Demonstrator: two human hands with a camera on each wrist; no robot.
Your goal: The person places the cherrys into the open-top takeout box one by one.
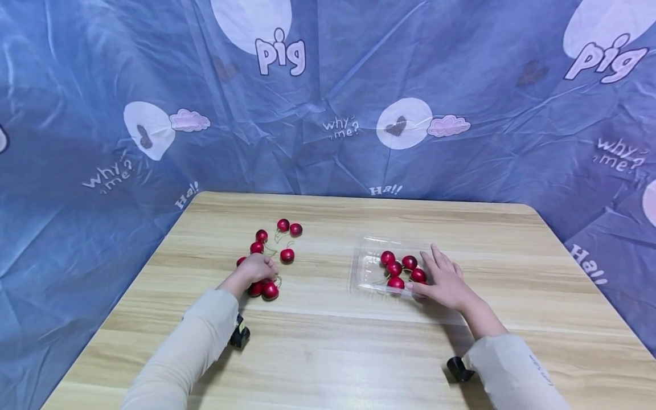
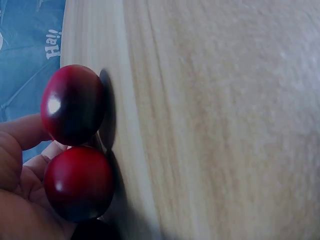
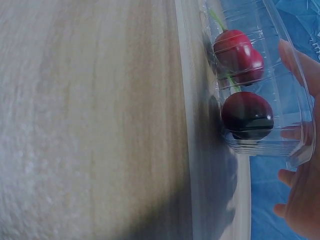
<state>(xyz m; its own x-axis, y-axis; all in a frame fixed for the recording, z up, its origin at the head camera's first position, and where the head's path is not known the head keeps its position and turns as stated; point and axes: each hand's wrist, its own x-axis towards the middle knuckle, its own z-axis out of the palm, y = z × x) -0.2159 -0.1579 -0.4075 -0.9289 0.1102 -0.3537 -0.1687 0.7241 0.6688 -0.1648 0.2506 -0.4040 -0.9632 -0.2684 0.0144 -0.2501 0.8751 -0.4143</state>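
On the left side of the table, my left hand (image 1: 256, 267) reaches in among several dark red cherries (image 1: 270, 291), its thumb and fingertips bent close together. Two cherries (image 2: 79, 184) stand right in front of that hand in the left wrist view and hide part of its fingers; I cannot tell whether it pinches one. Farther right is a clear plastic box (image 1: 370, 250) with several cherries (image 1: 394, 269) inside. My right hand (image 1: 443, 282) rests at the box's right end, fingers extended and spread, the thumb by the near wall.
More cherries with thin green stems lie beyond the left hand, among them a pair (image 1: 283, 225) and a single cherry (image 1: 287, 255). Bare wooden table (image 1: 318, 341) spans the space between the arms. A blue printed cloth (image 1: 318, 148) hangs behind the table's far edge.
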